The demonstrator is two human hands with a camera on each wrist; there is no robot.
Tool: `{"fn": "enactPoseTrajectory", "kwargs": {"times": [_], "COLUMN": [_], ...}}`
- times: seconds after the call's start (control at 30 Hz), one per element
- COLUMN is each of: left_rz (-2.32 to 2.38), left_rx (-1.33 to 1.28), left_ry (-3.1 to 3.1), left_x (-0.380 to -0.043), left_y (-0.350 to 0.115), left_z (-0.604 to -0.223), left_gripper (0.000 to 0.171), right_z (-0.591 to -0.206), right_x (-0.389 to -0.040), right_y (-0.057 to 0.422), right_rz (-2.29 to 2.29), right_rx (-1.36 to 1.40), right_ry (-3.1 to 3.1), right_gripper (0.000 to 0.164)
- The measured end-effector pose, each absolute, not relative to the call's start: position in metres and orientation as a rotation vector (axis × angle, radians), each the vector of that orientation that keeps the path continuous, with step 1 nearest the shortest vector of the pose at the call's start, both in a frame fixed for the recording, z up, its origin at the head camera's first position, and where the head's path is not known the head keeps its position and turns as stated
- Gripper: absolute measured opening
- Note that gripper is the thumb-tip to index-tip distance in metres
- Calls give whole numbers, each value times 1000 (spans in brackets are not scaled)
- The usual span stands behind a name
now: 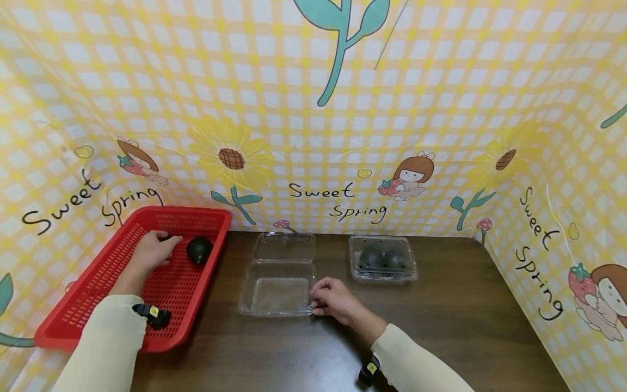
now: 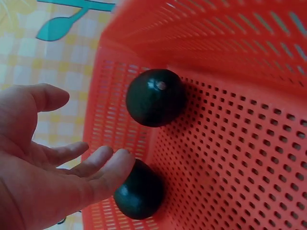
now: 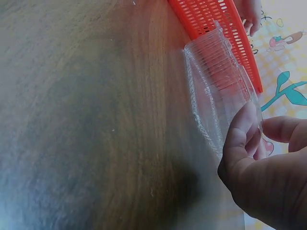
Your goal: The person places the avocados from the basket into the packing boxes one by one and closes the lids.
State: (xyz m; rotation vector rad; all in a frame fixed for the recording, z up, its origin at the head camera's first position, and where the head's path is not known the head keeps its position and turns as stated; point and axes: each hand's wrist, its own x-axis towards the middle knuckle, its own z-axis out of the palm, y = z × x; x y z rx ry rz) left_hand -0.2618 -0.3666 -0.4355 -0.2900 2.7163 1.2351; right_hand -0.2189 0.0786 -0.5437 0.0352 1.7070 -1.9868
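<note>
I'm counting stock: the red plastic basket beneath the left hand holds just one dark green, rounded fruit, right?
Not one: the left wrist view shows two dark green, rounded fruits in the red plastic basket beneath the left hand.

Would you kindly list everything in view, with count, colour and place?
Basket: 1, red, left of table
Fruits: 2, dark green, in basket
Open box: 1, clear, mid-table
Closed box: 1, clear, right of open box
Boxed fruits: 2 visible, dark, inside closed box
Table: 1, brown, under basket and boxes
Cloth: count unclear, yellow-white check with prints, around table
Wrist cameras: 2, black, one per cuff
Sleeves: 2, cream, on forearms
Left hand: 1, bare, over basket
Right hand: 1, bare, pinching open box's edge
</note>
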Motion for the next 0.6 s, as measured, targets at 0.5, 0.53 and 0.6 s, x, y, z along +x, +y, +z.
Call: {"fn": "enactPoseTrajectory", "kwargs": {"times": [0.5, 0.53, 0.6], "left_rz": [1393, 1397, 1393], "left_rx": [-349, -341, -326], "left_ry": [2464, 2454, 2436], "left_x": [-263, -264, -264], "left_y": [-388, -389, -391], "left_z": [-459, -460, -463], "left_gripper": [84, 84, 84], "right_z": [-545, -545, -545], "right_x": [-210, -209, -206], "right_y": [111, 113, 117], "right_rz": [-1985, -1988, -1995], "right_rx": [51, 55, 61], "right_ry": [1778, 1784, 1801], "right_gripper": [11, 11, 11]}}
